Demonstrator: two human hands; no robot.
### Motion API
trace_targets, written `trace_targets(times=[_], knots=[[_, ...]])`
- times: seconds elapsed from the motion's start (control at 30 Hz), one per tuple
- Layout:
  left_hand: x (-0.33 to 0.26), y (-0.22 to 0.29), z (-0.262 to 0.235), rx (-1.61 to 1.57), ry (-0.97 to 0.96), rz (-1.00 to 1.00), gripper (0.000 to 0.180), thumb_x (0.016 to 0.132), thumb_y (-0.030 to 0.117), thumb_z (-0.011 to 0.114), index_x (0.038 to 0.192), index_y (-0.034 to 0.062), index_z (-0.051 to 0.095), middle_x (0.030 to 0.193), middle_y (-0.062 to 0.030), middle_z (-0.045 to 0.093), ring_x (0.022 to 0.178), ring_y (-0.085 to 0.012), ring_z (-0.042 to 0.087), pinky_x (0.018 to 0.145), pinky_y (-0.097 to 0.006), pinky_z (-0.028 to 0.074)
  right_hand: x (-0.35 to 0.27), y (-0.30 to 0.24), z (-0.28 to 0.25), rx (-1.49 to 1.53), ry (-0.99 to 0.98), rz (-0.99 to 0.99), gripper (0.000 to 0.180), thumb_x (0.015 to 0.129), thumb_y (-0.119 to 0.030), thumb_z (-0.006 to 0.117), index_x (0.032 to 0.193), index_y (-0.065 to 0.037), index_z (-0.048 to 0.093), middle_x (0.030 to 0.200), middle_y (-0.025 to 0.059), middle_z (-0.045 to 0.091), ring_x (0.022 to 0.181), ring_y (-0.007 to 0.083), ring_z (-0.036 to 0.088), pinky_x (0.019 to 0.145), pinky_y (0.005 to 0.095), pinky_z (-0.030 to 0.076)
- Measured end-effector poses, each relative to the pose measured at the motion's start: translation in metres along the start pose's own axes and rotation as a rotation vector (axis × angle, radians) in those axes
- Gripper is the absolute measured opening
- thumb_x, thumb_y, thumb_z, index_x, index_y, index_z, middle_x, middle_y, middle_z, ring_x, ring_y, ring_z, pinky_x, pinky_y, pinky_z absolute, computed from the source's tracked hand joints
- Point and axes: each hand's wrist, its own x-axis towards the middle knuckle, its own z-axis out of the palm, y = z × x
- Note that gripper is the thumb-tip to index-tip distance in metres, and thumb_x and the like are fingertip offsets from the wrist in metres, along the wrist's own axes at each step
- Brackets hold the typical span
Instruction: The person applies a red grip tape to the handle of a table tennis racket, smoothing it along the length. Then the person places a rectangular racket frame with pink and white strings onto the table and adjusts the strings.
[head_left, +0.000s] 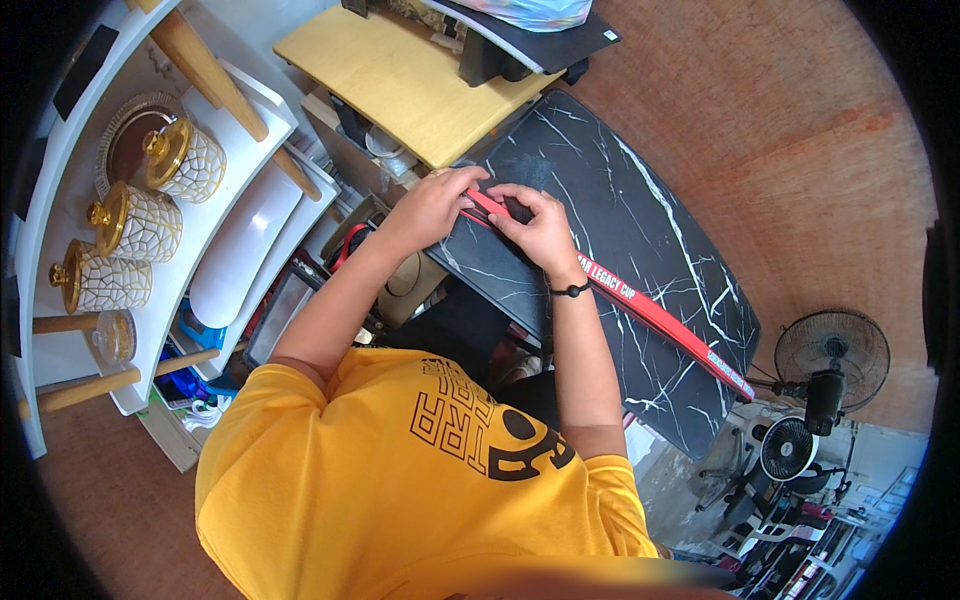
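Note:
A long red lanyard [665, 322] with white lettering lies lengthwise over a black marble-patterned table [640, 220]. Its strap looks doubled, and the far end reaches the table's right edge. At the strap's other end, my left hand [428, 208] pinches it between thumb and fingers near the table's left corner. Just to the right, my right hand [540, 228], with a black bracelet at the wrist, grips the same strap between thumb and fingertips. A short red stretch shows between both hands. What lies under the fingers is partly hidden.
A yellow wooden table [400, 75] adjoins at the back left. White shelves at left hold gold-lidded jars [140, 225] and a round tray [130, 140]. A brown wooden wall [770, 130] bounds the far side. Fans [832, 360] stand at right.

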Motion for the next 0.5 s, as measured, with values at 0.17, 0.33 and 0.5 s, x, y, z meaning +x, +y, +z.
trace_targets(times=[0.17, 0.33, 0.5], knots=[[-0.001, -0.001, 0.006, -0.018, 0.020, -0.044, 0.040, 0.087, 0.003, 0.063, 0.126, 0.0039, 0.054, 0.111, -0.0190, 0.065, 0.107, -0.0359, 0.061, 0.094, -0.044, 0.048, 0.001, 0.001, 0.000, 0.103, 0.000, 0.065, 0.028, 0.079, -0.009, 0.073, 0.108, -0.011, 0.073, 0.102, 0.0080, 0.074, 0.095, 0.0262, 0.070, 0.093, 0.0345, 0.049], [-0.001, 0.009, 0.025, -0.001, 0.246, -0.093, 0.041, 0.088, 0.007, 0.066, 0.126, 0.0034, 0.052, 0.101, -0.0198, 0.064, 0.101, -0.0353, 0.062, 0.088, -0.043, 0.048, 0.000, 0.005, 0.000, 0.152, 0.036, 0.058, 0.029, 0.080, -0.007, 0.070, 0.108, -0.010, 0.073, 0.101, 0.0093, 0.074, 0.092, 0.0245, 0.070, 0.087, 0.0330, 0.051], [-0.004, 0.010, 0.037, -0.131, 0.236, -0.327, 0.047, 0.090, 0.010, 0.068, 0.131, 0.0039, 0.046, 0.086, -0.0154, 0.064, 0.082, -0.0355, 0.064, 0.074, -0.043, 0.050, 0.000, 0.007, 0.000, 0.154, 0.041, 0.072, 0.029, 0.080, -0.008, 0.070, 0.108, -0.010, 0.074, 0.101, 0.0100, 0.074, 0.091, 0.0247, 0.069, 0.086, 0.0334, 0.051]])
